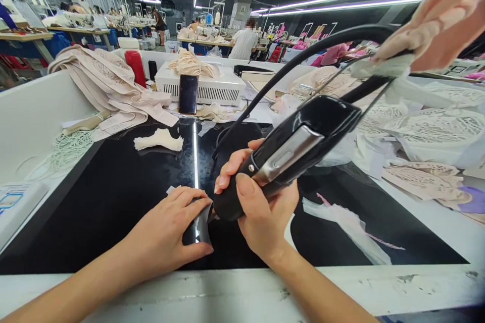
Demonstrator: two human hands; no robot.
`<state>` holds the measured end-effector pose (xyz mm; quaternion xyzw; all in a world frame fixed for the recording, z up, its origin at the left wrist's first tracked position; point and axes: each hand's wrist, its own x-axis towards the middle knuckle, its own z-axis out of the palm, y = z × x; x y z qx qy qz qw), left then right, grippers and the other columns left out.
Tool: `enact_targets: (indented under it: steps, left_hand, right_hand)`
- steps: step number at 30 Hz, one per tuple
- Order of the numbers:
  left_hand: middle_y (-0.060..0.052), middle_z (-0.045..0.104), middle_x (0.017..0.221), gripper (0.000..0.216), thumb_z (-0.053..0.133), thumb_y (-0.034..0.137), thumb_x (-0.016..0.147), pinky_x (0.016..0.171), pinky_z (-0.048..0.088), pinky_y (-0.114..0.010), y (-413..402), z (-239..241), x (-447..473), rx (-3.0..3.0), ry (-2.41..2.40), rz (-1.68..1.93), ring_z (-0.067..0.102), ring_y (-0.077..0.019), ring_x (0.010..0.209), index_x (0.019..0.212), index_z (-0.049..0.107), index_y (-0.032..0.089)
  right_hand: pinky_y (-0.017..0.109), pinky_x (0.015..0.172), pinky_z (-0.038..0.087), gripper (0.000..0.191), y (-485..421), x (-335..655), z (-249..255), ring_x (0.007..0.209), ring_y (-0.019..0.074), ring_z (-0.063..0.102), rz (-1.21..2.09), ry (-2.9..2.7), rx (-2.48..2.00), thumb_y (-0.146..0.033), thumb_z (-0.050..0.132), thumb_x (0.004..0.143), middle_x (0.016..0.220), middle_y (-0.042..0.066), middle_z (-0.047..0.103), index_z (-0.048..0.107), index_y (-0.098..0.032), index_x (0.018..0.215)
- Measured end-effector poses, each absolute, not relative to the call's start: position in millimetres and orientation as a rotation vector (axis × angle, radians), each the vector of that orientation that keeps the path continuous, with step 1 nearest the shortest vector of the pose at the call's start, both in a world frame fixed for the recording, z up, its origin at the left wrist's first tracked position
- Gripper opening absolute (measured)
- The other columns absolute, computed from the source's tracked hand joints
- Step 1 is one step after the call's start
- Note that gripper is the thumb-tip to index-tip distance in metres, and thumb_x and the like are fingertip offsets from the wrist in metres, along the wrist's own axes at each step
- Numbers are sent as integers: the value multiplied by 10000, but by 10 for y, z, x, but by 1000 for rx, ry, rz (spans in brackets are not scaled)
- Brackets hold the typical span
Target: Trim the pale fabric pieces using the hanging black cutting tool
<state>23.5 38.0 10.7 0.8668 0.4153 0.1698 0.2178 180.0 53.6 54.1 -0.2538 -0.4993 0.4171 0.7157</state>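
My right hand is wrapped round the front of a black hand tool with a silver plate and a black cable arching up behind it. The tool's tip points down to the left at a small dark shiny strip on the black glossy worktop. My left hand presses that strip down, thumb and fingers pinched along its edges.
A white box unit with a phone leaning on it stands at the back. Beige fabric is piled at left, lace pieces at right. A white scrap and thin film lie on the worktop. People work at distant tables.
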Motion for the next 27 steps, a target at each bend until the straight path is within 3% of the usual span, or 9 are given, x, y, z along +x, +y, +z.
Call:
enact_targets:
  steps: [10, 21, 27]
  left_hand:
    - [-81, 555, 1376, 583, 778, 372, 807, 1119, 412, -511, 388, 113, 220, 2397, 1146, 464, 511, -304, 1268, 1336, 559, 262]
    - [-67, 572, 1386, 592, 792, 364, 802, 1143, 406, -500, 379, 75, 188, 2395, 1138, 523, 536, -287, 1275, 1337, 560, 259]
    - [-62, 623, 1342, 356, 657, 315, 932, 1208, 298, -537, 389, -15, 115, 2471, 1096, 606, 571, -252, 1268, 1276, 592, 254]
  right_hand:
    - [270, 539, 525, 413, 382, 1897, 534, 593, 112, 573, 1009, -1130, -509, -393, 778, 815, 821, -42, 595, 511, -286, 1111]
    - [271, 568, 540, 357, 363, 1904, 514, 626, 110, 593, 1016, -1133, -509, -344, 767, 840, 822, -47, 610, 524, -276, 1093]
    - [273, 518, 533, 364, 464, 2097, 550, 581, 117, 607, 908, -1163, -537, -315, 786, 811, 817, -42, 628, 567, -266, 1098]
